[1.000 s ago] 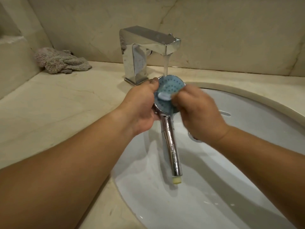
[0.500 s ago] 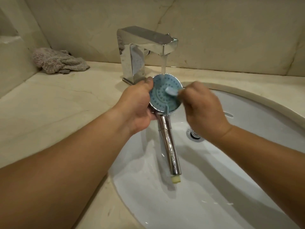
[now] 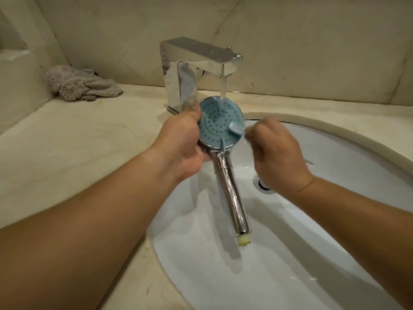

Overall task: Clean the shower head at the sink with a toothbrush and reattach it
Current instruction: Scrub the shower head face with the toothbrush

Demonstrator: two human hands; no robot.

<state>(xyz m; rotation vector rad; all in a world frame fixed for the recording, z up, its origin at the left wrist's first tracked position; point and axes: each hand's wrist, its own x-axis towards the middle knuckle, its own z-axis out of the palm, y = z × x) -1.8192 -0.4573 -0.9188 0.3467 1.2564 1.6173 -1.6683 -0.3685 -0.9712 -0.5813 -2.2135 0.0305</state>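
My left hand (image 3: 183, 142) grips the shower head (image 3: 215, 124) by its left rim and back, holding it over the white sink (image 3: 335, 220). Its round blue face with rows of nozzles points up at me, and its chrome handle (image 3: 232, 193) slants down toward me, ending in a cream threaded tip. My right hand (image 3: 277, 153) holds a toothbrush (image 3: 235, 128), whose pale head lies on the lower right of the blue face; the brush handle is hidden in my fist. Water from the chrome faucet (image 3: 201, 63) runs onto the top of the face.
A crumpled grey cloth (image 3: 80, 86) lies on the beige marble counter (image 3: 78, 148) at the back left, near the wall corner. The sink drain (image 3: 262, 183) shows just behind my right wrist. A marble wall stands close behind the faucet.
My right hand has slid the toothbrush from the middle of the blue face out to its lower right edge. The shower head's face is now more uncovered; my left hand keeps its grip.
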